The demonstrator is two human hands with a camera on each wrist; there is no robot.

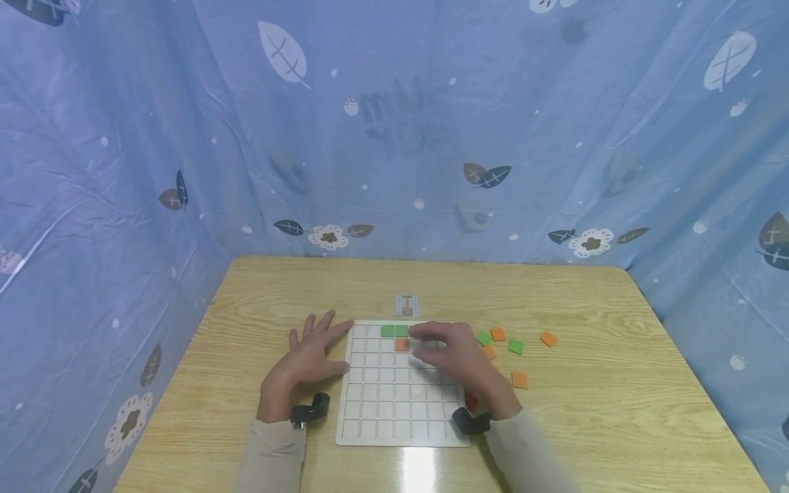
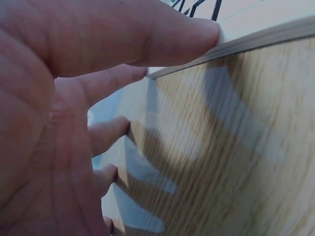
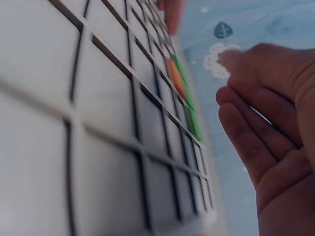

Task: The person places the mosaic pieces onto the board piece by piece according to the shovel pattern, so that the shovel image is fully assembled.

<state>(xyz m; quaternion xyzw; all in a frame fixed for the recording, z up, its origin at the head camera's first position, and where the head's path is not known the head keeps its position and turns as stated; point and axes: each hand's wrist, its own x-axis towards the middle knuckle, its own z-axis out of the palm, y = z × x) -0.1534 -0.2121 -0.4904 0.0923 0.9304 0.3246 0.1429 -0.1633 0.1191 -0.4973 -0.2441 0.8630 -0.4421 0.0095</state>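
right hand (image 1: 455, 350) is nearer the loose tiles (image 1: 516, 347) (its 3 o'clock), fingers (image 3: 246, 132) relaxed, looks empty; left hand (image 1: 308, 356) spread against the board (image 1: 368, 411)

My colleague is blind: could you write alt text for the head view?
A person's right hand reaches over a white grid board showing two green tiles and one orange tile near the far edge; a left hand touches its left side. Loose orange and green tiles lie right of it on a wooden table; a small card lies beyond.
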